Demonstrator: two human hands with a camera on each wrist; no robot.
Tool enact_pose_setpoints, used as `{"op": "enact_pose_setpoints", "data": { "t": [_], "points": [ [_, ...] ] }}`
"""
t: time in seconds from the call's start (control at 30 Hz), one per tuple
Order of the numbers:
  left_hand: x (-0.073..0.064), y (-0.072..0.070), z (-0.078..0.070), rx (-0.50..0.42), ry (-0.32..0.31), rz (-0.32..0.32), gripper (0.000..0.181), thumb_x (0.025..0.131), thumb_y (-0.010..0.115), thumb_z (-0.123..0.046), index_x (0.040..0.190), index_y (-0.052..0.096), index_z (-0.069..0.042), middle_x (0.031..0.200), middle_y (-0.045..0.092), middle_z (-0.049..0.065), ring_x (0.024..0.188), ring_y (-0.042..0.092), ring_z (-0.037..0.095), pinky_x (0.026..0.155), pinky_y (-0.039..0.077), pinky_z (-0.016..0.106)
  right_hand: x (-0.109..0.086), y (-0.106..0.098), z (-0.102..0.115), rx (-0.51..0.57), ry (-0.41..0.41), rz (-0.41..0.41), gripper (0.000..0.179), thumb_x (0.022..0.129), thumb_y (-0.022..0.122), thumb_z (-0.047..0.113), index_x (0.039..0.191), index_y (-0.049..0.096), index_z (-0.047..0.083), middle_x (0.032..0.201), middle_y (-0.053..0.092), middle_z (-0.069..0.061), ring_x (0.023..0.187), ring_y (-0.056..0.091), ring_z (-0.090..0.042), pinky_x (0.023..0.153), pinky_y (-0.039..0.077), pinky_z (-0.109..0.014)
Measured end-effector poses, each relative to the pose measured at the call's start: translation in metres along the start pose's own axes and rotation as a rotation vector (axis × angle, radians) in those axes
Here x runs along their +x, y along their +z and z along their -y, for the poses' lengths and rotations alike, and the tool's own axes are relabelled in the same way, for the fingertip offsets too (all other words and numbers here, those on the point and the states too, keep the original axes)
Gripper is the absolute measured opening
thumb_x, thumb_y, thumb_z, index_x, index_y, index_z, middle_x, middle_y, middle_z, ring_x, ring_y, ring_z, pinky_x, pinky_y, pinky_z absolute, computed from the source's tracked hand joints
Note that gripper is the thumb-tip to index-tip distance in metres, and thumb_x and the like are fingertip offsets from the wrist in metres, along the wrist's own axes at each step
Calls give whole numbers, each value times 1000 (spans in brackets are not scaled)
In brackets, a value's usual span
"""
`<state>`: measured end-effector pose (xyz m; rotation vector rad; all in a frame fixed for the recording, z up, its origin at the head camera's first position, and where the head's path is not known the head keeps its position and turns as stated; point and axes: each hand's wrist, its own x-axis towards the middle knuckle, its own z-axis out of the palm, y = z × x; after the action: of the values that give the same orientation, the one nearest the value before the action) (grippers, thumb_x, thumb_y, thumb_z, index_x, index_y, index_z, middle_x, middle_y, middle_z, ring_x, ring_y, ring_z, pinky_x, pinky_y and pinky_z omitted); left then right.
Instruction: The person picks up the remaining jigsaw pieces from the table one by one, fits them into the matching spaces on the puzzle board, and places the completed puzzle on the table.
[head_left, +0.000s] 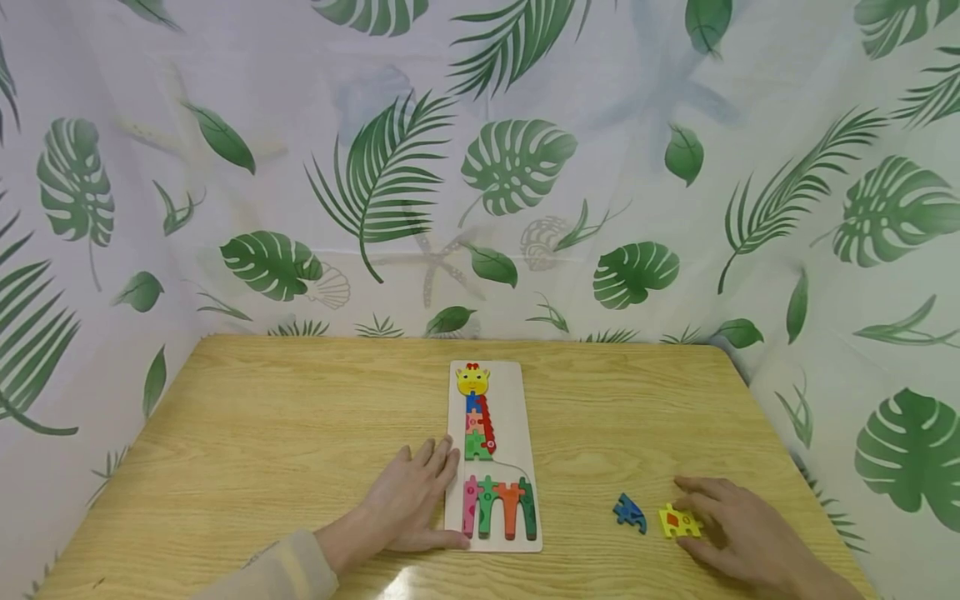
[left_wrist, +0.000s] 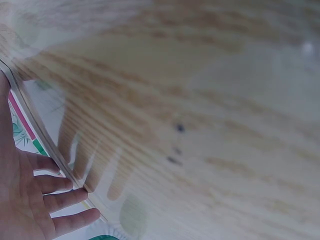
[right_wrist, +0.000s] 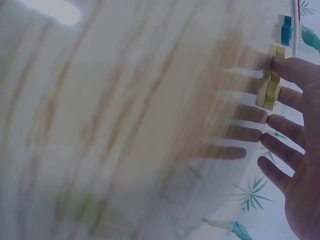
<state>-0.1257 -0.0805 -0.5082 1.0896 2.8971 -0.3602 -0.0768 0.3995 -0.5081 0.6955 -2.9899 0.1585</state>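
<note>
A giraffe puzzle board (head_left: 504,417) lies upright on the table, with the yellow head, neck pieces and several coloured leg pieces in it. Between neck and legs, the body area shows bare board. My left hand (head_left: 416,492) rests along the board's left edge, fingers spread and thumb at the lower corner. In the left wrist view those fingers (left_wrist: 65,200) lie against the board's edge. At the right, my right hand (head_left: 738,529) pinches a yellow puzzle piece (head_left: 672,523) between thumb and index finger at its edges. A blue puzzle piece (head_left: 630,512) lies just left of it.
The wood-grain table (head_left: 300,417) extends around the board on both sides. A leaf-patterned white sheet (head_left: 525,275) hangs behind and along both sides of the table.
</note>
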Motion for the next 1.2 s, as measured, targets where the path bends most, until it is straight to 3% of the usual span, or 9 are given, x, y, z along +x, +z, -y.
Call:
{"op": "enact_pose_setpoints", "data": {
  "t": [0.57,1.2],
  "points": [
    [0,1,0,-2,0,-8,122,83,26,-101,163,39,-10,169,42,14,147,54,30,110,54,48,7,3,4,-45,-107,-180,34,78,91,49,104,79,31,125,75,6,109,70,-19,86,61,-45],
    [0,1,0,-3,1,6,123,83,23,-101,164,37,-10,170,40,14,148,52,30,111,53,48,29,-3,26,-9,-140,-204,37,80,90,49,109,77,30,120,75,9,104,71,-15,83,62,-42]
  ]
}}
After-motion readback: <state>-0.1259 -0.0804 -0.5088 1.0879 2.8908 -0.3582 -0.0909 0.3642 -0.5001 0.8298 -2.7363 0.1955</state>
